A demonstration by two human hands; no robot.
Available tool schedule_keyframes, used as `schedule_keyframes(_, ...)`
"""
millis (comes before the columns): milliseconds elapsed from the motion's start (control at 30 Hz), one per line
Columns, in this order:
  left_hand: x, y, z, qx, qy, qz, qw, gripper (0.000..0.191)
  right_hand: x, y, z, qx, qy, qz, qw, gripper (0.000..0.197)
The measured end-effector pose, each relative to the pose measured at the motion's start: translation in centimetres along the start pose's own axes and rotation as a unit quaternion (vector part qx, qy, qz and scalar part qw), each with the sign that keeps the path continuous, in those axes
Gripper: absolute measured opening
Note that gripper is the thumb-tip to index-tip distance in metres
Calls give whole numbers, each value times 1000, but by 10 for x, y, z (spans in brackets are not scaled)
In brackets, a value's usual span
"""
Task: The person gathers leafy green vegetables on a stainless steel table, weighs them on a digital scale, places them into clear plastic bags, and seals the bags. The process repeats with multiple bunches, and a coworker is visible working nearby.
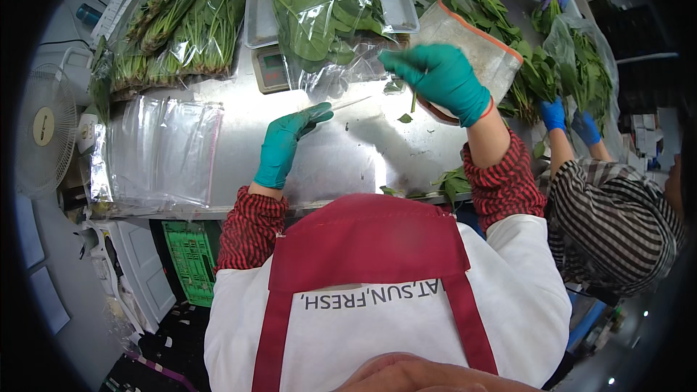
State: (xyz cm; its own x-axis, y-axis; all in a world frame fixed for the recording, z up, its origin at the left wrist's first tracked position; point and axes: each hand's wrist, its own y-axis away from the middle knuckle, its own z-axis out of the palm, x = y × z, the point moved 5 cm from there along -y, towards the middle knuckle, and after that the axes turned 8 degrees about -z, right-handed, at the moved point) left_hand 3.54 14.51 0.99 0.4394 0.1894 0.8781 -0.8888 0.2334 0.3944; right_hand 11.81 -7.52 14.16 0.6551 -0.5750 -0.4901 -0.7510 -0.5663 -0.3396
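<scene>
A clear plastic bag of green leaves (313, 22) lies on a metal tray (260, 16) over a digital scale (268, 80), its loose end hanging toward me. Just below that end is my left hand (283, 141) in a teal glove, fingers stretched to the right. A thin clear edge of film runs from its fingertips; whether they grip it I cannot tell. My right hand (446, 84), also teal-gloved and blurred, hovers right of the bag with its fingers bent together. What it may hold is hidden. A small loose leaf (404, 118) lies below it.
Flat clear bags (179, 147) lie at the left, below filled bags of greens (201, 32). A mesh-like sheet with orange edging (468, 38) sits right of the scale. Leafy bunches (484, 11) lie beyond. Co-workers' gloved hands (554, 114) are at the right. A fan (44, 128) stands far left.
</scene>
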Motion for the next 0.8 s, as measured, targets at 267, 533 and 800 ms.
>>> schedule_keyframes(267, 5, 12, -4, -24, -95, -15, 995, 41, 37, -93, 89, 57, 184, -145, 971, 44)
schedule_keyframes(533, 12, 5, -18, 50, -34, -105, 993, 47, -21, -34, 93, 83, 33, -150, 985, 35)
schedule_keyframes(800, 5, 20, -7, 83, -29, -66, 994, 38, -60, 3, 116, -47, -82, -155, 983, 20)
